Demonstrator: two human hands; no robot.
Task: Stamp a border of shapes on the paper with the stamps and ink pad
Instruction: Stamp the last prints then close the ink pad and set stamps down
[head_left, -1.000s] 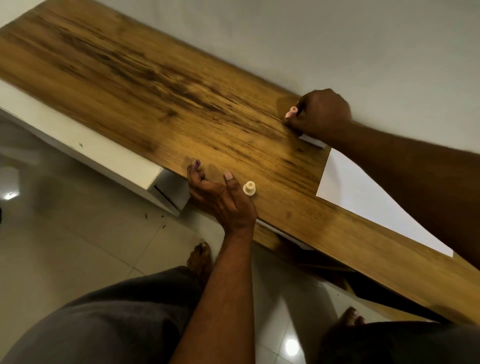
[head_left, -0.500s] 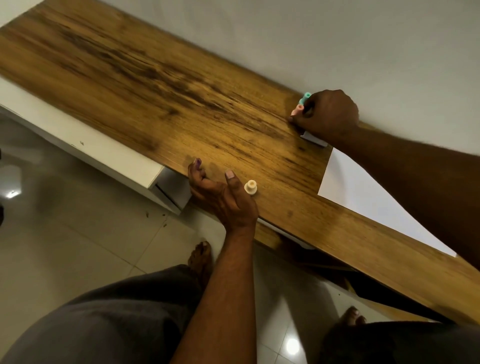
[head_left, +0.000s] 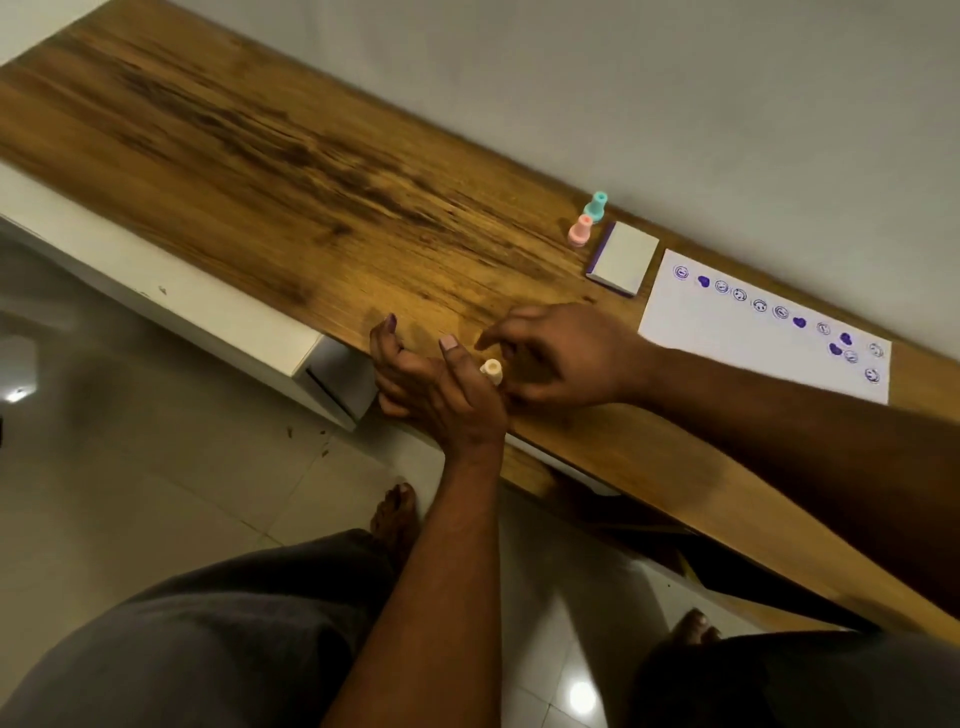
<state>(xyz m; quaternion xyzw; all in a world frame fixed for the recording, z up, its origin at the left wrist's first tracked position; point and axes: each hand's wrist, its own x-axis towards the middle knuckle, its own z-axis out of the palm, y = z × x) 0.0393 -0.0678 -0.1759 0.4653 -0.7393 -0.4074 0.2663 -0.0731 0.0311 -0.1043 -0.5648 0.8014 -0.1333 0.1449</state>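
No words, brands or numbers can be read anywhere. The paper (head_left: 737, 322) carries only purple stamped faces and hearts.

On the brown wooden tabletop (head_left: 260, 171), the grey rectangular ink pad (head_left: 623, 258) lies between two upright pastel plastic stamps (head_left: 586, 221) at left and the white stamped paper sheet (head_left: 727, 332) at right.

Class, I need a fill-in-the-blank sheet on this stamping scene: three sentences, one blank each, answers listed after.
1. The pink stamp stands beside the ____ stamp, near the ink pad.
2. The marks on the paper are ____ in colour.
3. The right hand reaches toward the ____ stamp beside the left hand.

Answers: teal; purple; cream
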